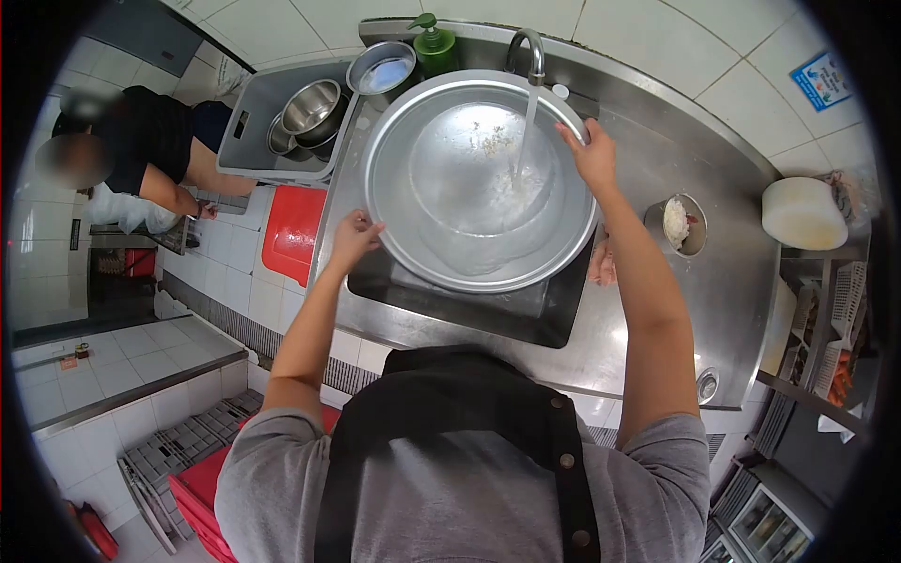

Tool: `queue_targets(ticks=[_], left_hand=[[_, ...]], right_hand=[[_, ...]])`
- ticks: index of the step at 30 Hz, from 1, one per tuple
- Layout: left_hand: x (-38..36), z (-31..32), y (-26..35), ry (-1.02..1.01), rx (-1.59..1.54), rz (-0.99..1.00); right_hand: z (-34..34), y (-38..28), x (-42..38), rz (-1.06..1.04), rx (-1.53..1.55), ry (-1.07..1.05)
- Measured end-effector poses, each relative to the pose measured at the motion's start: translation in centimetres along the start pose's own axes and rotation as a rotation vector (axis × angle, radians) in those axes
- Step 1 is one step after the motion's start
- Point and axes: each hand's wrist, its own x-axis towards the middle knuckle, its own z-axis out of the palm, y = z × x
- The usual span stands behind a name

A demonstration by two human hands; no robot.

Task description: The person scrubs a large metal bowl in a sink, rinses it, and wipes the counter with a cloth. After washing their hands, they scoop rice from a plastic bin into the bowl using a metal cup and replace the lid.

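Note:
A large round metal basin rests over the sink, tilted slightly. Water from the curved faucet runs into it, and small pale bits lie in the water inside. My left hand grips the basin's rim at the left, fingers bent over the edge. On the upper right, my right hand is closed on the same rim. A metal cup holding something white, perhaps rice, stands on the counter to the right. A pinkish thing lies beside the basin, partly hidden by my right arm.
A grey crate with metal bowls stands at the left. Behind the basin are a metal pot and a green pump bottle. Another person bends at far left. A red lid sits beside the counter.

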Motion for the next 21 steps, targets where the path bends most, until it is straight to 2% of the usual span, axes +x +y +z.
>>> queue_targets(ticks=[2, 4, 6, 8, 9, 11, 15, 17, 19, 21], left_hand=[[1.8, 2.7, -4.4, -0.005, -0.060, -0.064], [3.4, 4.8, -7.8, 0.001, -0.048, -0.128], [5.0, 6.7, -10.4, 0.006, -0.039, -0.195], [6.8, 8.3, -12.0, 0.042, -0.408, -0.372], [7.6, 8.9, -12.2, 0.047, -0.413, -0.377], [9.9, 9.7, -11.9, -0.048, -0.764, -0.469], [14.1, 11.6, -8.4, -0.022, -0.869, -0.421], [15.5, 11.6, -6.3, 0.075, -0.901, -0.376], [17.4, 11.0, -5.5, 0.057, -0.905, -0.303], [19.0, 10.1, -5.9, -0.095, -0.971, -0.167]], right_hand=[[0.3, -0.7, -0.8, -0.040, -0.035, -0.015], [0.8, -1.2, -2.3, -0.174, 0.020, -0.042], [1.0, -2.5, -4.0, -0.207, 0.103, -0.064], [0.5, -4.3, -5.8, -0.201, 0.213, -0.134], [-0.1, -5.5, -6.6, -0.203, 0.213, -0.142], [-1.3, -7.8, -8.4, -0.153, 0.047, -0.218], [-3.2, -10.5, -12.2, -0.241, 0.036, -0.168], [-4.0, -10.9, -14.0, -0.298, 0.055, -0.153], [-4.7, -11.2, -15.1, -0.375, 0.030, -0.110], [-5.1, -11.5, -16.0, -0.452, 0.021, -0.069]])
